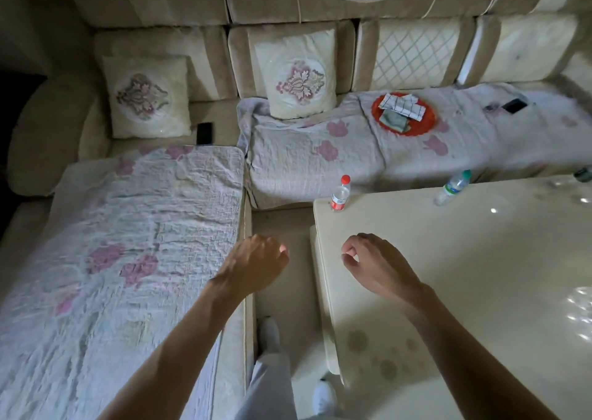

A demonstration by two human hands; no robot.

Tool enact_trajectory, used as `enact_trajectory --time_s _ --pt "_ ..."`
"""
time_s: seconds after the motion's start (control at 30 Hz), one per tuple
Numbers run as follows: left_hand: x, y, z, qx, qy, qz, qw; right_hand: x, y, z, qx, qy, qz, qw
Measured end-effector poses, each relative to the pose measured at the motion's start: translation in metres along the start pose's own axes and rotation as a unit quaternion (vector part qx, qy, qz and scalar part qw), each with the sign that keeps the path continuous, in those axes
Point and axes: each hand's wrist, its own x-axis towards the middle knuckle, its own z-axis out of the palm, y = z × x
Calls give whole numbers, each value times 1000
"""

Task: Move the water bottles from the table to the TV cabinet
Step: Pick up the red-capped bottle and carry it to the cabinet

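The red-capped bottle (340,194) stands upright on the near-left corner of the cream table (448,275), at about twelve o'clock from the two hands and close to the table's edge. It looks like thin clear plastic with a red label around its lower half, and how full it is cannot be told in this dim light; if mostly empty it will be very light and easy to tip with a careless touch, and its wall will likely dent under a hard squeeze. The sensible hold is around the labelled middle, where the paper gives some grip, rather than by the narrow neck. A green-capped bottle (452,188) stands farther off at about two o'clock, also on the table's far edge and leaning in the wide lens, and a third bottle (583,174) barely shows at the right border, too cut off to judge. The left hand (256,261) hangs over the gap between sofa and table, fingers loosely curled, holding nothing. The right hand (373,259) hovers above the table's left edge, thumb and forefinger nearly pinched, also empty. Beyond lies the corner sofa (288,170) with quilted floral covers, two embroidered cushions (296,75), and an orange tray (423,125) of folded cloths at one o'clock.
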Motion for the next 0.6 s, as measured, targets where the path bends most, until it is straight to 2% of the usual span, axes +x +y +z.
enact_trajectory --time_s 0.07,0.1,0.17,0.23,0.3,0.4,0.6 --pt "23 -16 -7 -4 8 8 1000 19 -1 -2 -5 -6 26 1000" --pt "31 -19 -17 -16 -24 22 999 29 -3 -3 -8 -7 34 999" --pt "56 -44 -17 52 -4 104 993 50 -9 -7 -13 -13 50 999" --pt "75 -50 -32 73 -10 89 993 68 -18 -11 -12 -6 64 998" --pt "98 -52 -43 64 22 118 991 85 -27 -14 -10 10 75 997" --pt "125 -51 -56 30 -53 93 994 98 -37 -14 -1 11 92 996" --pt "172 -52 -48 44 -98 123 987 121 -27 -15 -7 -6 131 991"
